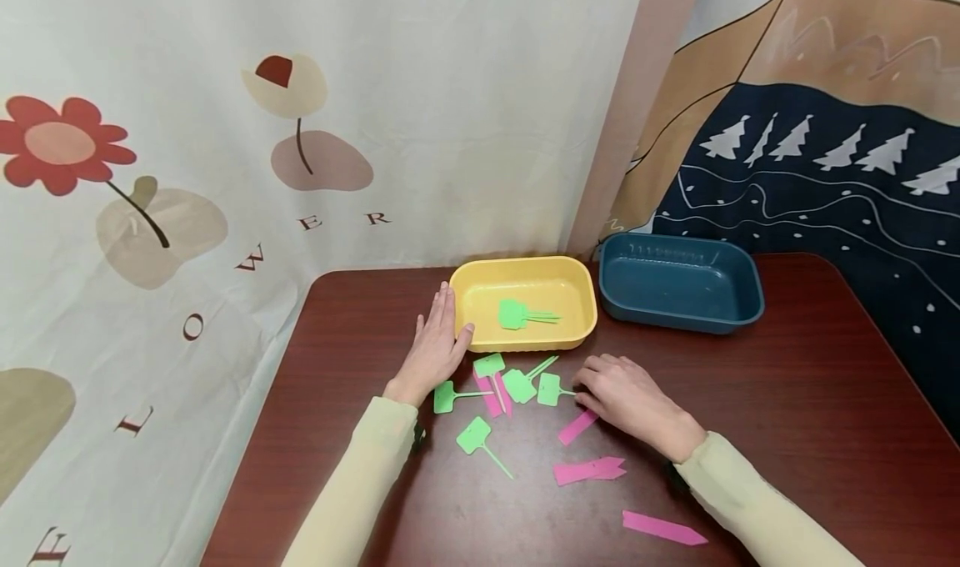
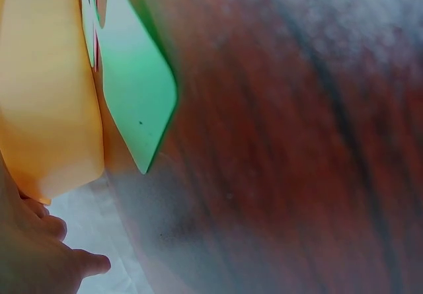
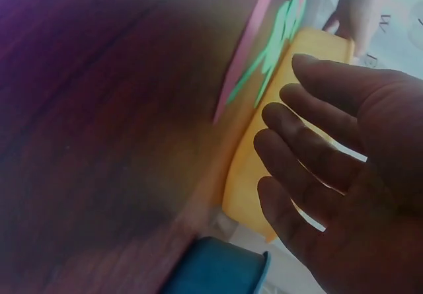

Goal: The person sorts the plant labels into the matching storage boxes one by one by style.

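Observation:
My left hand rests against the left end of the yellow tray, fingers straight along its side and thumb at the front left rim. In the tray lies a small stack of green plant labels. My right hand hovers in front of the tray with relaxed, slightly bent fingers and nothing between them, as the right wrist view shows. Its fingertips overlap the stem end of a green plant label in the head view. Below them lies a pink pointed strip, partly hidden by the hand.
Several more green labels lie on the brown table, some over pink strips. Nearer the front are overlapping pink strips and a single pink strip. A dark blue tray stands right of the yellow one, before a curtain.

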The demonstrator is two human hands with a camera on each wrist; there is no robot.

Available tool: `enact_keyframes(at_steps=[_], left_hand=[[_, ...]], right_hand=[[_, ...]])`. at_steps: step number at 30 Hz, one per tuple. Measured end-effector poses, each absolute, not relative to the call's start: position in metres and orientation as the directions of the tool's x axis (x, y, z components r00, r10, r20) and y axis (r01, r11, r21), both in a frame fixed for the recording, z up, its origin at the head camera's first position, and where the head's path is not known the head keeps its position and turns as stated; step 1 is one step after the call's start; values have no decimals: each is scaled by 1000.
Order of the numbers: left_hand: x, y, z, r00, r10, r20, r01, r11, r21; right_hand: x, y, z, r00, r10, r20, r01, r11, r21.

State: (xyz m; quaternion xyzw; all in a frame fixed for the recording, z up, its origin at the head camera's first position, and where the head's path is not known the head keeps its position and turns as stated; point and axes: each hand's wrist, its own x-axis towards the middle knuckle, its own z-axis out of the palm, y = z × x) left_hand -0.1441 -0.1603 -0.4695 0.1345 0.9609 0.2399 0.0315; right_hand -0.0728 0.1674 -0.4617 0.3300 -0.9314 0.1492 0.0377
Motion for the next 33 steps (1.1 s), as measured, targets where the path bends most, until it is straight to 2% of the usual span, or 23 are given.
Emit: enact_keyframes(at_steps=[6, 19, 28, 33], left_hand=[[-145, -160, -470, -962, 273, 5, 244, 850, 466], [-145, -160, -469, -963, 271, -4, 238, 854, 463], [-145, -160, -469, -963, 270, 3, 241, 852, 464], [-145, -160, -469, -963, 270, -7, 236, 854, 464]], right_hand=[[-77, 162, -467, -756, -640, 139, -654, 730, -199], [-79, 160, -461, -735, -661, 154, -674, 737, -53], [-84, 162, -463, -728, -665, 164, -680, 732, -49], [-81, 155, -464, -734, -660, 163, -676, 732, -84]])
